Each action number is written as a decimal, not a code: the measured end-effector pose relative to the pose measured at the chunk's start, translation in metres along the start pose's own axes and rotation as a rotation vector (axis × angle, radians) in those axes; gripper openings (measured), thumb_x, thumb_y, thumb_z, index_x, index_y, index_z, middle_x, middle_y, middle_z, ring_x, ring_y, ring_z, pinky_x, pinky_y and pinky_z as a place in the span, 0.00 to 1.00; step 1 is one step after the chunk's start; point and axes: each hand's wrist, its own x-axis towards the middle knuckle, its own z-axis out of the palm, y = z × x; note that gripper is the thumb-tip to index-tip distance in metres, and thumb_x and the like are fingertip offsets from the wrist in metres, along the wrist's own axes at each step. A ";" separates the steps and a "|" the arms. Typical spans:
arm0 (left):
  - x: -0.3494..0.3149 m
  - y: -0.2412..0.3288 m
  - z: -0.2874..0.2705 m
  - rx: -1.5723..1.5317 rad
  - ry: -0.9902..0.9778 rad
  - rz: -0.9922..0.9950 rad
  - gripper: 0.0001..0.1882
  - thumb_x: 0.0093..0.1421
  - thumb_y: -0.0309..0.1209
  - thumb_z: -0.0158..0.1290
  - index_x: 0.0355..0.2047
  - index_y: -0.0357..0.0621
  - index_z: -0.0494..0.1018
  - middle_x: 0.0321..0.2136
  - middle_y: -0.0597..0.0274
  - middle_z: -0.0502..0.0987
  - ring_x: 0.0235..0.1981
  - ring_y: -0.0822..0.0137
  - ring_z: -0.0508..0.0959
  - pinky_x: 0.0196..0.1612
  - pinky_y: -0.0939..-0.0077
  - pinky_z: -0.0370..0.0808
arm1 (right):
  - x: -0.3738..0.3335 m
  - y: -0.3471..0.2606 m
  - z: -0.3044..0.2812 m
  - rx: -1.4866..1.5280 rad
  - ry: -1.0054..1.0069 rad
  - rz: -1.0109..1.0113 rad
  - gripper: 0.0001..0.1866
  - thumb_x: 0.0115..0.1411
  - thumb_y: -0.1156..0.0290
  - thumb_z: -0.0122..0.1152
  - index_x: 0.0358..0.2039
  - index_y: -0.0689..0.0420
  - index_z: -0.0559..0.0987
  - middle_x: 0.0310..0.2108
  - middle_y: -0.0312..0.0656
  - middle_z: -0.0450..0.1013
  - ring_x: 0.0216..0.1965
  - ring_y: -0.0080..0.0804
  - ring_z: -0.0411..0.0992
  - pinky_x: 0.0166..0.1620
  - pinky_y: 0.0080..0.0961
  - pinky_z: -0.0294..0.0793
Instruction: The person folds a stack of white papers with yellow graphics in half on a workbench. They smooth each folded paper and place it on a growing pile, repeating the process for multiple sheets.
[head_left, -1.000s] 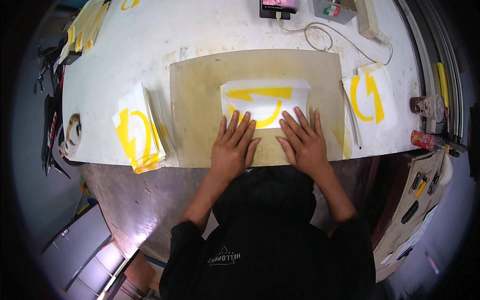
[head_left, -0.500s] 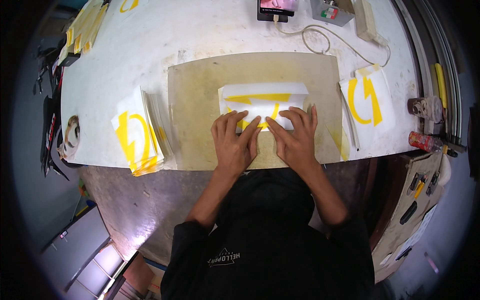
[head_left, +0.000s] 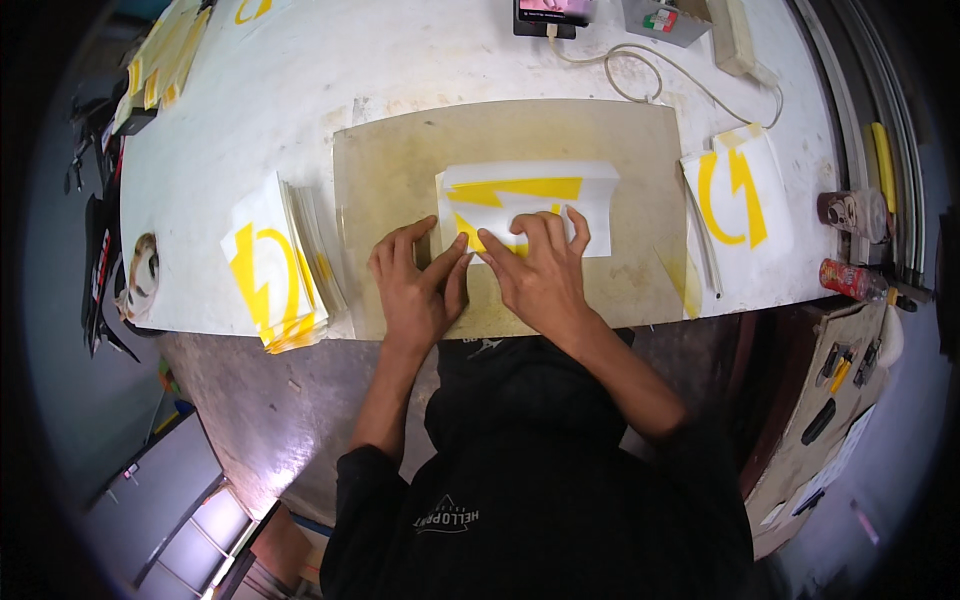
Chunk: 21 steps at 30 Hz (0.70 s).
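A white sheet with yellow shapes point(head_left: 515, 188) lies on a translucent tan mat point(head_left: 390, 170), its top strip creased and slightly raised. At the sheet's lower left corner, my left hand point(head_left: 412, 290) pinches the near edge between thumb and index finger, the other fingers resting on the mat. Close beside it, my right hand point(head_left: 545, 275) grips the same edge with thumb and index finger. Its other fingers are bent over the sheet and cover part of the yellow print. The thumb tips are partly hidden.
Stacks of similar printed sheets stand left point(head_left: 275, 270) and right point(head_left: 735, 200) of the mat. Behind are a phone point(head_left: 553, 12) on a looping cable point(head_left: 635, 70) and a grey box point(head_left: 668, 22). A cup point(head_left: 850, 215) and a bottle point(head_left: 850, 280) sit by the right edge. A cat point(head_left: 143, 272) is at far left.
Both hands have slid left along the sheet's near edge, from its middle to its lower left corner. More of the sheet's right side now shows. The stacks have not moved.
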 end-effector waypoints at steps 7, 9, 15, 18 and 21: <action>-0.002 0.004 -0.002 0.056 -0.003 0.007 0.17 0.52 0.27 0.67 0.45 0.52 0.86 0.55 0.53 0.76 0.55 0.50 0.72 0.60 0.54 0.64 | -0.043 0.065 -0.064 -0.207 0.069 0.152 0.17 0.54 0.67 0.74 0.45 0.41 0.89 0.36 0.37 0.68 0.42 0.37 0.67 0.52 0.45 0.54; -0.003 0.008 0.002 0.107 0.000 0.014 0.21 0.51 0.27 0.66 0.48 0.52 0.84 0.57 0.53 0.75 0.56 0.51 0.71 0.61 0.52 0.63 | -0.044 0.065 -0.067 -0.220 0.086 0.177 0.16 0.54 0.67 0.75 0.45 0.42 0.89 0.36 0.37 0.68 0.41 0.37 0.67 0.52 0.45 0.54; -0.008 0.021 0.017 0.166 -0.052 0.170 0.24 0.53 0.19 0.58 0.51 0.51 0.81 0.59 0.61 0.75 0.59 0.55 0.71 0.64 0.48 0.63 | -0.044 0.063 -0.069 -0.232 0.119 0.219 0.16 0.54 0.68 0.75 0.45 0.47 0.88 0.37 0.39 0.70 0.42 0.37 0.68 0.52 0.43 0.55; -0.006 0.020 0.021 0.098 -0.090 0.229 0.21 0.54 0.23 0.56 0.50 0.44 0.81 0.54 0.61 0.78 0.54 0.59 0.76 0.65 0.46 0.63 | -0.023 0.046 -0.062 -0.140 0.164 0.155 0.16 0.55 0.68 0.74 0.46 0.49 0.87 0.41 0.40 0.73 0.45 0.38 0.70 0.55 0.47 0.60; -0.004 0.024 0.019 0.082 -0.099 0.227 0.19 0.57 0.30 0.59 0.49 0.39 0.81 0.51 0.58 0.80 0.52 0.59 0.78 0.65 0.46 0.65 | 0.035 0.016 -0.047 -0.042 0.169 -0.040 0.15 0.56 0.70 0.72 0.46 0.51 0.87 0.45 0.41 0.76 0.49 0.40 0.72 0.60 0.51 0.63</action>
